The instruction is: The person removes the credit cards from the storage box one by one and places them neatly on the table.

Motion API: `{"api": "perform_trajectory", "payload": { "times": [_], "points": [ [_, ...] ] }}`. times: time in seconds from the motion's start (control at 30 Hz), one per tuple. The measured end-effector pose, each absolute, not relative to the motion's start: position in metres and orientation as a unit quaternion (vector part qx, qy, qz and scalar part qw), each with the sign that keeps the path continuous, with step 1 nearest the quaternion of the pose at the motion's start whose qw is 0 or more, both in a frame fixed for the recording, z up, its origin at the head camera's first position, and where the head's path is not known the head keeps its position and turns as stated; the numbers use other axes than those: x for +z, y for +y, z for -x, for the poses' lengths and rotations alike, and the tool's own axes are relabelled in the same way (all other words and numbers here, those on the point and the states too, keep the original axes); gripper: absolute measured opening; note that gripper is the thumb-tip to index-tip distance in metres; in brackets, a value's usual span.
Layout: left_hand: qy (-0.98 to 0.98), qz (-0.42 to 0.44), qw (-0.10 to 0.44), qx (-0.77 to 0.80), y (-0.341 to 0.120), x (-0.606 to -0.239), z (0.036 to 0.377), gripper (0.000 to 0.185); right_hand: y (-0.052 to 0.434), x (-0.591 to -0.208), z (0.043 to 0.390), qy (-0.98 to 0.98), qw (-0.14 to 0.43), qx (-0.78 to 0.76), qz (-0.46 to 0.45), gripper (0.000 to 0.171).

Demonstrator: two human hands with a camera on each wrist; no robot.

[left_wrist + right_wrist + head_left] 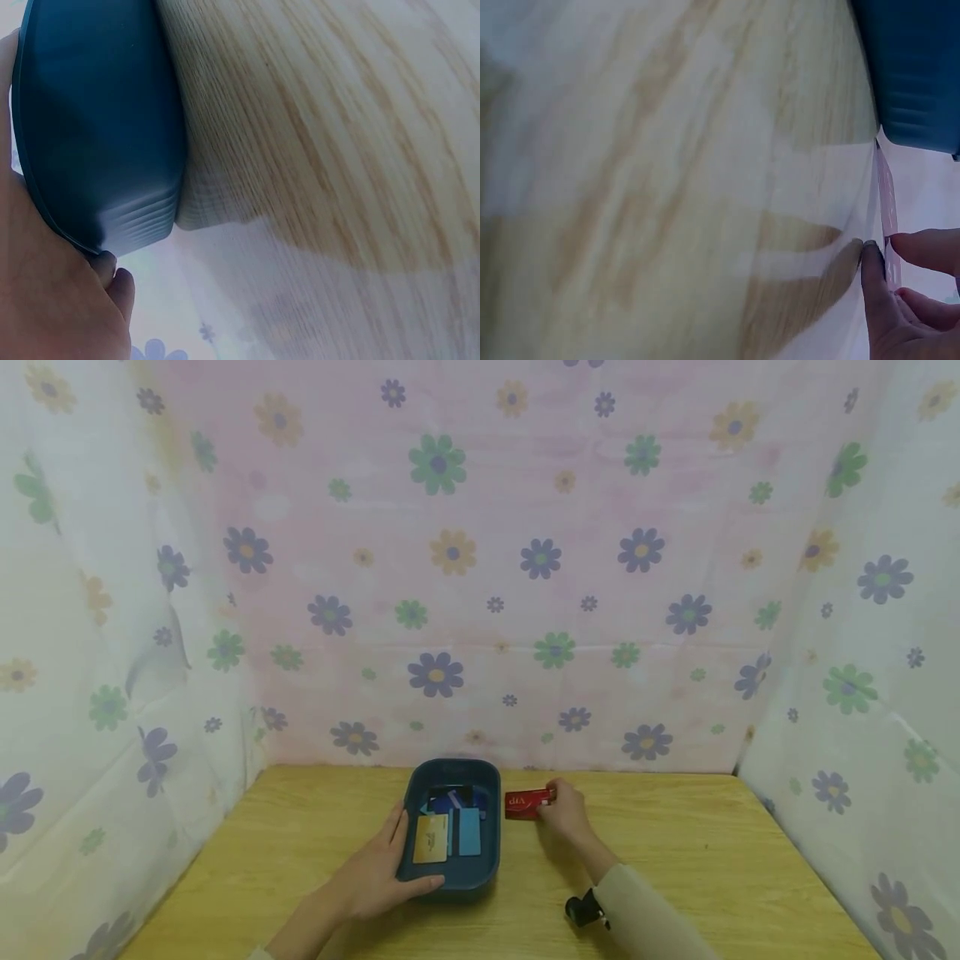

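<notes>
A dark blue plastic bin (489,868) sits on the table with several cards in it. A gold card (431,842) and a light blue card with a dark stripe (469,832) lie uppermost, over darker, partly hidden cards. My left hand (375,870) holds the bin at its near left corner, thumb over the near rim and fingers along the left side. Just right of the bin, my right hand (567,814) pinches a red VIP card (523,803) by its right end. In the right wrist view that card (887,191) shows nearly edge-on between thumb and fingers.
A small black object (583,910) is by the right sleeve, close to the wrist. The wood-grain table (675,835) is enclosed at the back and both sides by flower-print cloth (480,635).
</notes>
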State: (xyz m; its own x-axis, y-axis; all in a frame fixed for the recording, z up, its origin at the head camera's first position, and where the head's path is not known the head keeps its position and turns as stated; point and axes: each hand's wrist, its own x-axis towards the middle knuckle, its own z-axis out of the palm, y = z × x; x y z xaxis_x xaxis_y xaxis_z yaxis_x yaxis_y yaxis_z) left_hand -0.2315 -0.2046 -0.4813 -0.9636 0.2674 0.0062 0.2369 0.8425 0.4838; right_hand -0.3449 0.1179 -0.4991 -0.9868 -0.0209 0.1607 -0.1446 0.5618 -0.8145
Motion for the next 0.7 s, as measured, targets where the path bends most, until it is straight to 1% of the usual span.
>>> {"api": "perform_trajectory", "payload": {
  "times": [0.3,0.57,0.7],
  "points": [
    [0.958,-0.128,0.034,0.256,-0.2049,-0.4803,0.2319,0.127,0.1119,-0.498,0.3462,-0.903,0.074,0.419,-0.06,0.042],
    [0.958,-0.13,0.03,0.254,-0.2054,-0.4811,0.2332,0.127,0.1094,-0.5002,0.3479,-0.908,0.079,0.407,-0.06,0.021],
    [0.958,-0.13,0.031,0.254,-0.2051,-0.4816,0.2322,0.127,0.1083,-0.5034,0.3489,-0.907,0.069,0.412,-0.058,0.018]
  ]
}}
